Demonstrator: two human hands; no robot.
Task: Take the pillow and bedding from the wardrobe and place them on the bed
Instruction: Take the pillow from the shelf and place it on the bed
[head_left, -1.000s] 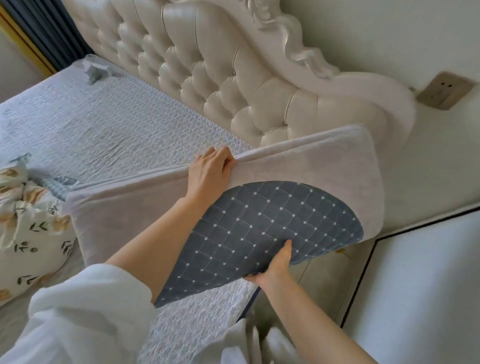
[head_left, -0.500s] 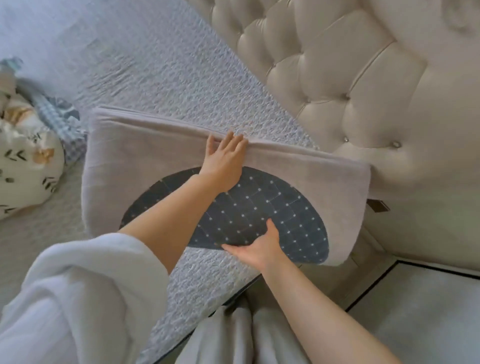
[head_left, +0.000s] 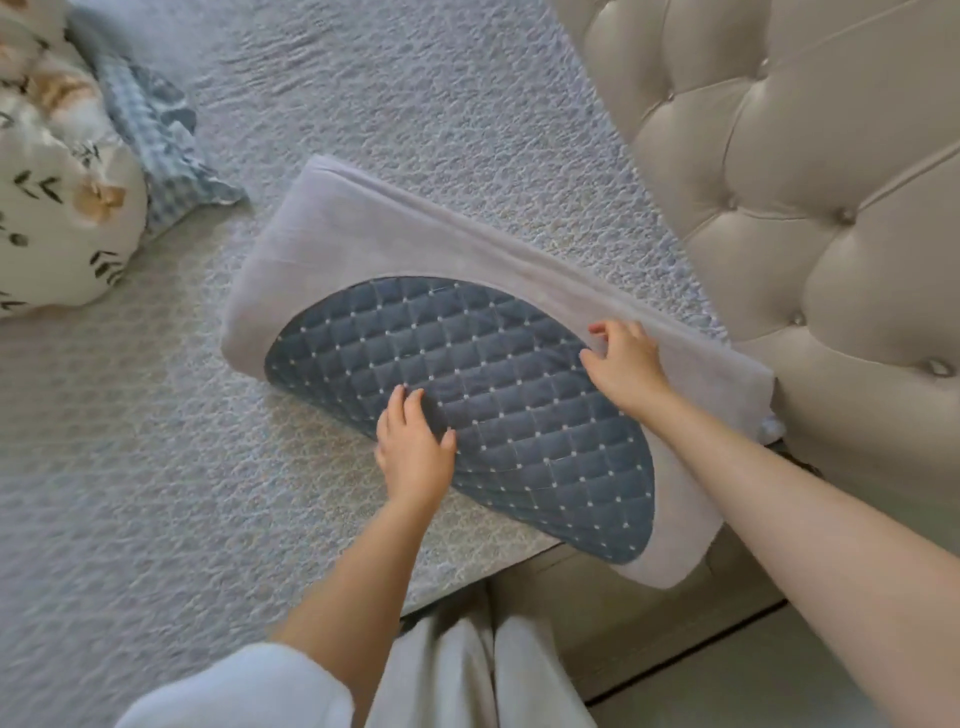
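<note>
The grey pillow with a dark blue quilted patch lies flat on the bed, its far right end against the tufted headboard and its near right corner hanging over the bed's edge. My left hand rests flat on the patch at the pillow's near edge, fingers apart. My right hand sits by the far ridge, fingers curled and pinching the grey cover. A folded floral quilt lies on the bed at the far left.
A blue checked cloth lies beside the floral quilt. The textured grey-white bedspread runs out to the left and far side. My legs stand against the bed's side; pale floor shows at bottom right.
The pillow has come down from being held up and now lies on the bed by the headboard. My left hand moved to its near edge, my right hand to the far ridge.
</note>
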